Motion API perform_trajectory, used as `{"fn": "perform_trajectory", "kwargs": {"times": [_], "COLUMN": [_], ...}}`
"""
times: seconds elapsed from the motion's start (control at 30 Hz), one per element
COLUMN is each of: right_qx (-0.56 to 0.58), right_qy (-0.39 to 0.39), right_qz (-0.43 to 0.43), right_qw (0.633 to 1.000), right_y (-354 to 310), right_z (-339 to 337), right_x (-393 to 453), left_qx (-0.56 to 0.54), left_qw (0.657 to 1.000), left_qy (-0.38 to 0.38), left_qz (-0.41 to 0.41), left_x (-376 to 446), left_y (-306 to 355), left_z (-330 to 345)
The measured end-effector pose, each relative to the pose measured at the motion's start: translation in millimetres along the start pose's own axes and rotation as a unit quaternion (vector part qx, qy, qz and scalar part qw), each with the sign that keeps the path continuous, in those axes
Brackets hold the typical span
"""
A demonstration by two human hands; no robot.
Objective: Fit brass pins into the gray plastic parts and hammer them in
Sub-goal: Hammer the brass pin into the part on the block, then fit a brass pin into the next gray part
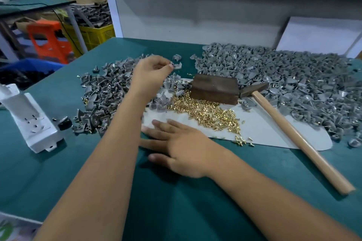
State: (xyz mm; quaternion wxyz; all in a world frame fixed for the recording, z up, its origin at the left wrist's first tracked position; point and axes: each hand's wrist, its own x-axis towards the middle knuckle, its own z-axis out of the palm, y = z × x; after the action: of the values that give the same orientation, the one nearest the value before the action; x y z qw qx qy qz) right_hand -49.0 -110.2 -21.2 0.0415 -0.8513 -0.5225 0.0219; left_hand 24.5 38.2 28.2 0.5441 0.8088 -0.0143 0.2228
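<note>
Step in hand, as judged: picking up a gray part for pinning; no hammering under way.

Left hand [151, 72]: raised over the left heap of gray parts [103, 94], fingertips pinched on what appears to be one small gray part [177, 65] at the far edge of that heap. Whether it already carries a pin cannot be told.

Right hand [176, 143]: flat on the green tabletop [98, 172], fingers straight and spread, holding nothing, fingertips on the near left edge of the white sheet [264, 129].

Brass pins [205, 109]: loose pile on the white sheet, just beyond the right hand. Wooden block [215, 89]: at the far side of the pins. Hammer [293, 133]: lying untouched, head against the block, handle running near and right. A larger heap of gray parts [284, 80] lies far right.

Next move, as judged: the right hand takes one pin, seats it in the held part, the part goes on the block, then the hammer is taken up. The pins are small and loose; a clean single pick is the point needing care.
</note>
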Motion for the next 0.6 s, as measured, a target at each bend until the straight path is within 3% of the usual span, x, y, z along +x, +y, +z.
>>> {"fn": "perform_trajectory", "kwargs": {"times": [0.23, 0.33, 0.4, 0.47, 0.6], "right_qx": [-0.055, -0.022, 0.033, 0.099, 0.287], "right_qy": [-0.034, 0.09, 0.235, 0.344, 0.351], "right_qz": [0.103, 0.14, 0.199, 0.293, 0.409], "right_qw": [0.993, 0.986, 0.951, 0.886, 0.792], "right_y": [53, 63, 72, 81, 85], "right_z": [-10, -21, -27, -24, -10], "right_x": [6, -6, -29, -58, -91], "left_qx": [-0.094, -0.107, -0.107, -0.091, -0.055], "left_qw": [0.995, 0.99, 0.989, 0.991, 0.995], "left_qy": [0.037, 0.087, 0.098, 0.085, 0.034], "left_qz": [-0.02, -0.027, -0.036, -0.05, -0.071], "left_x": [-10, -13, -12, -10, -8], "left_y": [10, 11, 9, 7, -3], "left_z": [43, 58, 69, 79, 94]}}
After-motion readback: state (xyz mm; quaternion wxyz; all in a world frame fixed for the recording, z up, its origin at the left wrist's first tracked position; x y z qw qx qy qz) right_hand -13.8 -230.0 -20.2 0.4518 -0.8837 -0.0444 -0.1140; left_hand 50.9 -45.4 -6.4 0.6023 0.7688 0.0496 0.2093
